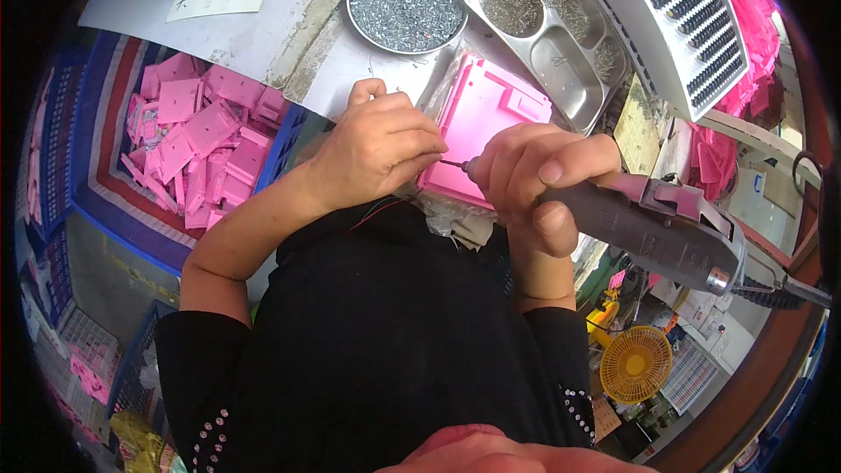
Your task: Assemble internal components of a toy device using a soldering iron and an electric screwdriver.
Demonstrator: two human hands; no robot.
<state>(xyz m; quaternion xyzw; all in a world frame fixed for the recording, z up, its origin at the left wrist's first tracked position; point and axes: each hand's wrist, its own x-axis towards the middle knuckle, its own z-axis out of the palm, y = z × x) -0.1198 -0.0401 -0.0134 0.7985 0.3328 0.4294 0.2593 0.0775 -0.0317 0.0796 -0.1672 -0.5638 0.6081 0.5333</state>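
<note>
A pink plastic housing point(469, 123) lies in front of me on a plastic bag point(455, 221), partly covered by my hands. My right hand point(530, 171) is wrapped round a dark electric screwdriver point(653, 232), held sideways over the housing's right side. Its thin bit points left, to the fingertips of my left hand point(381, 140). Those fingers are pinched together at the bit's tip, beside the housing's left edge. Whatever they hold is too small or hidden to name.
A round dish point(406, 4) of small screws and a metal compartment tray point(561, 57) with more screws stand beyond the housing. A white rack point(679, 26) rises at far right. Left is a blue crate point(109, 175) of pink parts; a yellow fan point(637, 364) stands at lower right.
</note>
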